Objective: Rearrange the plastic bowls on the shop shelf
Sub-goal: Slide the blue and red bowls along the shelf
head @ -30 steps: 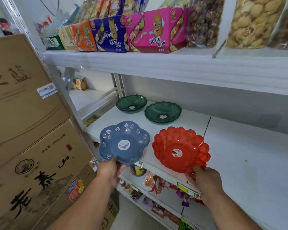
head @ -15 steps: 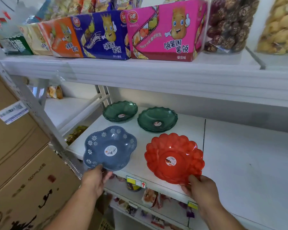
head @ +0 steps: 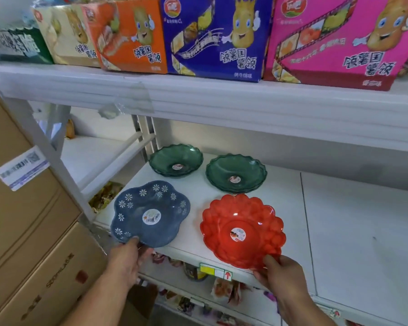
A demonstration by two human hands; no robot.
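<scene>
A blue flower-shaped bowl (head: 151, 212) with white daisies lies at the front left of the white shelf (head: 351, 220). My left hand (head: 127, 257) grips its near rim. To its right is a red scalloped bowl (head: 243, 229), slightly tilted over the shelf's front edge, with my right hand (head: 283, 274) pinching its near rim. Two dark green bowls sit behind them: one at the back left (head: 176, 160), one just right of it (head: 236, 172). Each bowl has a round sticker in its middle.
Snack boxes (head: 212, 36) line the upper shelf (head: 222, 102), which overhangs the bowls. Stacked cardboard cartons (head: 28, 220) stand close on the left. A lower shelf (head: 212, 295) holds packaged snacks. A price tag (head: 216, 271) is on the shelf's front edge.
The view has moved closer and tilted up. Both bowls have gone further onto the shelf, still held at their near rims by my hands.
</scene>
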